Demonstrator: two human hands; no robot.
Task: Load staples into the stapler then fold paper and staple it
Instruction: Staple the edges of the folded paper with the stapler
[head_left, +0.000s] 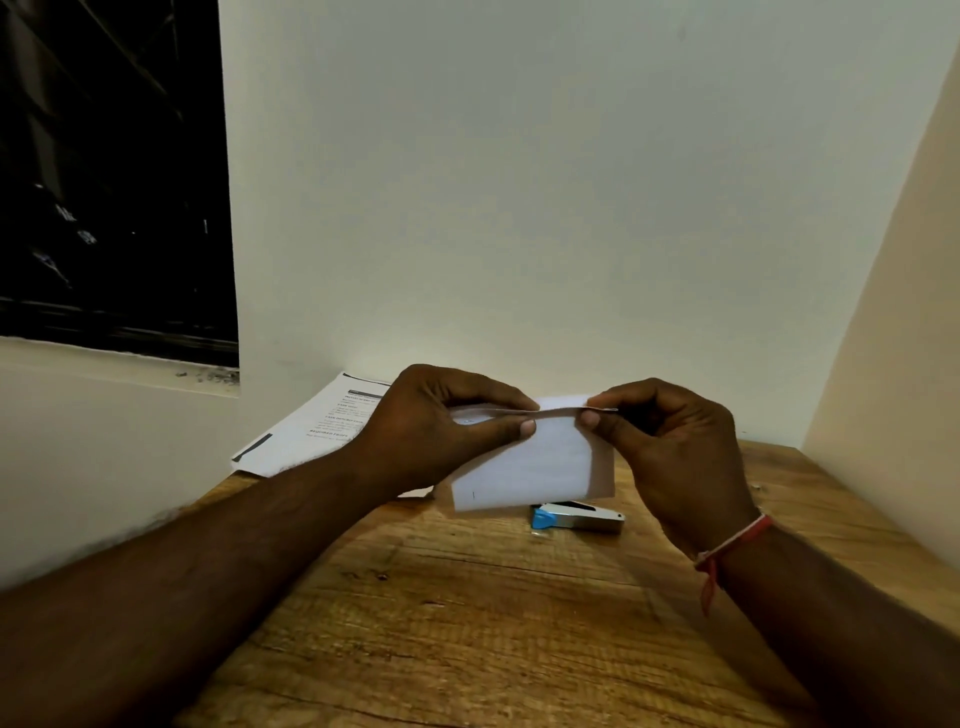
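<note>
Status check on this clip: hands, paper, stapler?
Left hand and right hand both pinching the folded paper along its top crease, held above the table. Stapler lying untouched beneath. Printed sheets far left, clear.

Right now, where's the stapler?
In the head view, the stapler lies on the wooden table, just below the folded paper held up by both hands, slightly right of centre.

Your paper (524, 467) hides the stapler's (576, 518) upper half, and your left hand (431, 426) covers the paper's left end. The printed sheets (311, 426) carry text too small to read. Both your forearms run off the bottom edge.
</note>
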